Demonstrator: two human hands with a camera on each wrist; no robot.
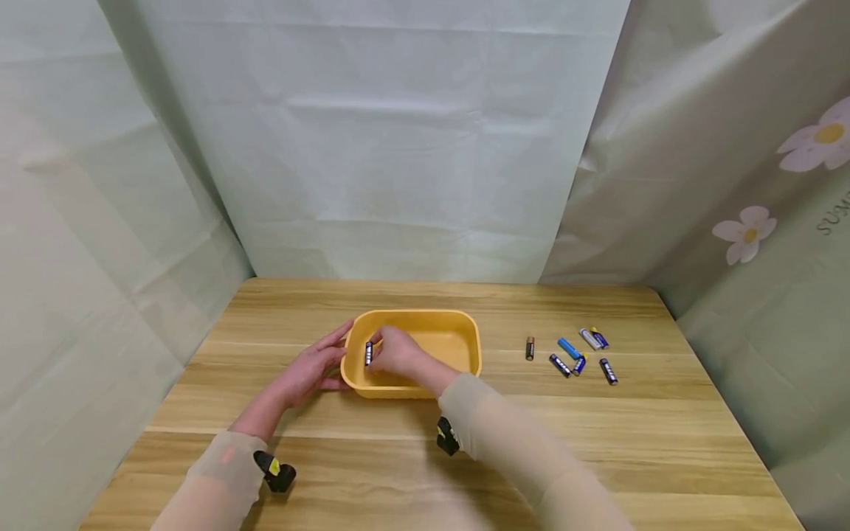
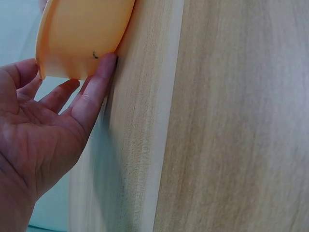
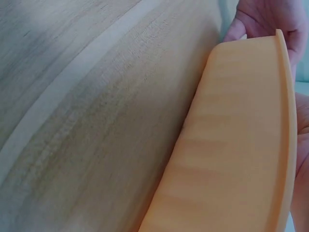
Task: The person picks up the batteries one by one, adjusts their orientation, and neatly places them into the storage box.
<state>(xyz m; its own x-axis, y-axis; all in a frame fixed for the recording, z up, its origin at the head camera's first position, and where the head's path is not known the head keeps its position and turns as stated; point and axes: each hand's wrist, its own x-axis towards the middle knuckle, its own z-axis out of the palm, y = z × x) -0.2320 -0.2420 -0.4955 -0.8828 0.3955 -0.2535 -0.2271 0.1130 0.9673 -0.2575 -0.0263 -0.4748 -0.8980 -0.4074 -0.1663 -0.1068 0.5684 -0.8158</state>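
Observation:
A yellow-orange plastic box (image 1: 451, 346) stands on the wooden table. My left hand (image 1: 308, 372) touches its left end with spread, fairly straight fingers; in the left wrist view the hand (image 2: 48, 121) rests against the box's outer wall (image 2: 87, 34). Inside the box, at its left side, my right hand (image 1: 398, 354) pinches a dark blue and silver battery (image 1: 368, 354), held roughly in line with the box's short side. In the right wrist view the box's long wall (image 3: 231, 135) hides most of the right hand (image 3: 301, 145) and the whole battery.
Several loose batteries (image 1: 561, 365) lie on the table to the right of the box, with one black and copper battery (image 1: 530, 348) closest to it. Pale curtains (image 1: 398, 147) hang behind the table (image 1: 372, 472) and at both sides.

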